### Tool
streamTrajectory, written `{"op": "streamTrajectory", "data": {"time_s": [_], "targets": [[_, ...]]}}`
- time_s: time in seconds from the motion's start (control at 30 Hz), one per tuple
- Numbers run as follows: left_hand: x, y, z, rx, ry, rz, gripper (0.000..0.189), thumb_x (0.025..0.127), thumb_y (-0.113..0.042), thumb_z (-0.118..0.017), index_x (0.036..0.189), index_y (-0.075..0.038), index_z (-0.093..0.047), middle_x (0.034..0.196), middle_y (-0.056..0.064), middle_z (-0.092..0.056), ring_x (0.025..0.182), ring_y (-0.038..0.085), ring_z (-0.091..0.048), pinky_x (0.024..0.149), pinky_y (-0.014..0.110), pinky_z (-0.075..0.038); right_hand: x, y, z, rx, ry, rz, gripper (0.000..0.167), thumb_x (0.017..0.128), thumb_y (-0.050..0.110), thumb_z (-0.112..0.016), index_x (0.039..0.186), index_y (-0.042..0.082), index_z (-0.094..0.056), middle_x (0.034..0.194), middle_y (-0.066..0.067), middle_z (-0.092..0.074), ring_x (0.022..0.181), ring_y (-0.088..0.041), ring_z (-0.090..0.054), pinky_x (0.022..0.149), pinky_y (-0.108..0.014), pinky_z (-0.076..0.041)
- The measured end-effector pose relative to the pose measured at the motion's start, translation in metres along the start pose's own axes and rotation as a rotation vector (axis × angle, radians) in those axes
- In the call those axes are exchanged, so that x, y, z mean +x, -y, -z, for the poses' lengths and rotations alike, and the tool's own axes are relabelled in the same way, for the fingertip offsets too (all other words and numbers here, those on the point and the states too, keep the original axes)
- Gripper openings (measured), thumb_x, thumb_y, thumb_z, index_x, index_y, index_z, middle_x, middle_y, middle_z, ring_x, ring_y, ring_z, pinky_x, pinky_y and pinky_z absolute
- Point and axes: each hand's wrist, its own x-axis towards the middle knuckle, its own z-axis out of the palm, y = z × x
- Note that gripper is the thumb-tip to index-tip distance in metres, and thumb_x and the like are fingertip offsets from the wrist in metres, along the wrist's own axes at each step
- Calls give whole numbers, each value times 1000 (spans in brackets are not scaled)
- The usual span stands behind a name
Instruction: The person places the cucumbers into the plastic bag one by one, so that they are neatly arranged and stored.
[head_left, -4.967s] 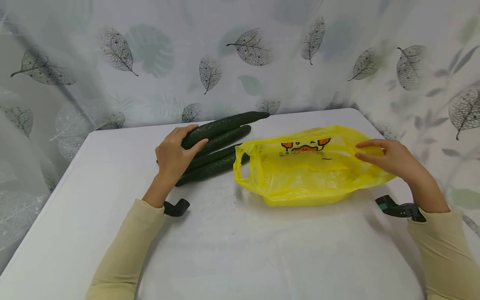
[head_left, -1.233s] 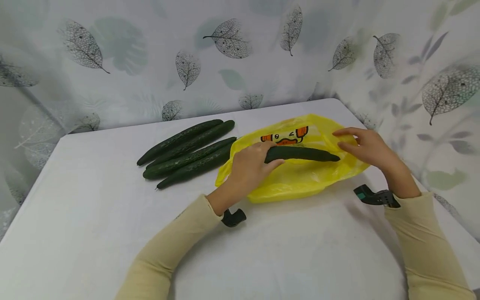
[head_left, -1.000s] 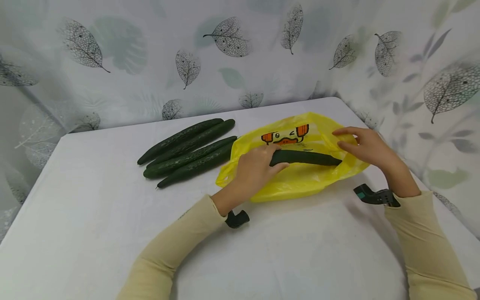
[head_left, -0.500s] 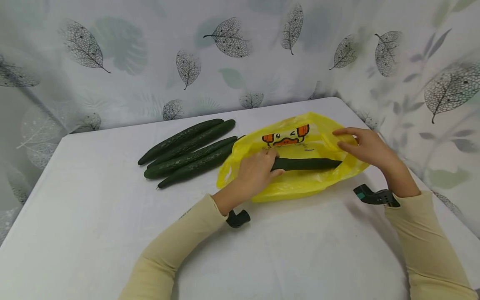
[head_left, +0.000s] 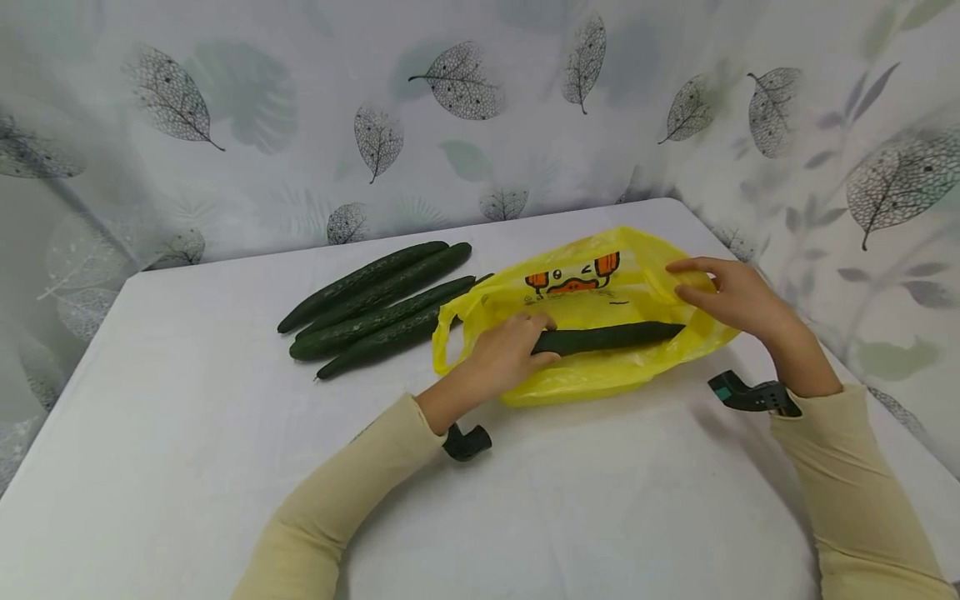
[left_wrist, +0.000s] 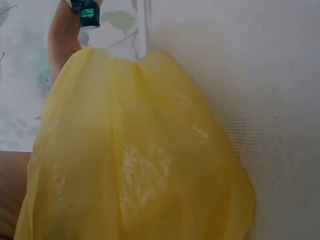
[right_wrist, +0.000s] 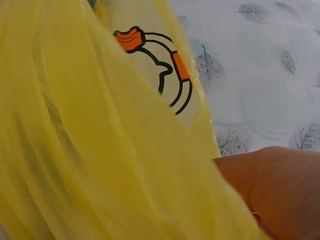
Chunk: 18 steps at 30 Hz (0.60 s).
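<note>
In the head view my left hand (head_left: 510,354) is inside the mouth of a yellow plastic bag (head_left: 577,387) with a printed duck face. Its thumb and fingers are around the near end of a dark green cucumber (head_left: 611,336). The cucumber lies along the bag's inside, its tip pointing right. My right hand (head_left: 738,300) pinches the bag's right end between thumb and fingers, holding the mouth spread. Yellow plastic (left_wrist: 140,160) hides the cucumber in the left wrist view. In the right wrist view, part of my right hand (right_wrist: 280,187) shows beside the bag (right_wrist: 100,140).
Several more cucumbers (head_left: 375,304) lie side by side on the white table (head_left: 187,400), left of the bag. The ends of the nearest ones reach behind the bag's left handle. A leaf-patterned curtain (head_left: 300,125) hangs behind and to the right.
My left hand has carried one cucumber from the pile rightward into the bag. In the last second the cucumber has sunk lower inside, and the hand has drawn slightly left. My right hand keeps holding the bag.
</note>
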Motion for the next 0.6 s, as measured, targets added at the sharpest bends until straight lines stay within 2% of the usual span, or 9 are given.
{"op": "streamTrajectory", "data": {"time_s": [0.17, 0.3, 0.4, 0.6], "targets": [[2, 5, -2, -35, 10, 14, 46, 96, -34, -63, 135, -13, -53, 129, 8, -58, 105, 20, -57, 78, 33, -51, 0, -1, 0, 9, -7, 4, 41, 98, 20, -59, 134, 0, -56, 140, -31, -47, 93, -38, -46, 70, -39, -37], [5, 9, -4, -47, 22, 10, 46, 95, -34, -64, 134, -12, -54, 130, 7, -59, 105, 19, -58, 78, 33, -52, 0, -1, 0, 9, -10, 2, 42, 98, 21, -59, 134, 1, -56, 140, -31, -46, 90, -36, -46, 63, -35, -36], [7, 11, -4, -61, 44, -4, 47, 95, -33, -64, 134, -9, -54, 132, 9, -59, 110, 21, -59, 84, 35, -52, 0, 0, 0, 10, -9, -6, 42, 98, 22, -59, 134, 1, -56, 140, -31, -46, 88, -35, -46, 59, -33, -34], [8, 13, -4, -96, 97, -39, 46, 96, -31, -63, 132, -3, -53, 130, 12, -60, 113, 22, -59, 95, 34, -48, 0, 0, 1, 7, -8, -17, 43, 98, 23, -60, 135, 1, -56, 142, -29, -45, 94, -39, -47, 67, -37, -37]]}}
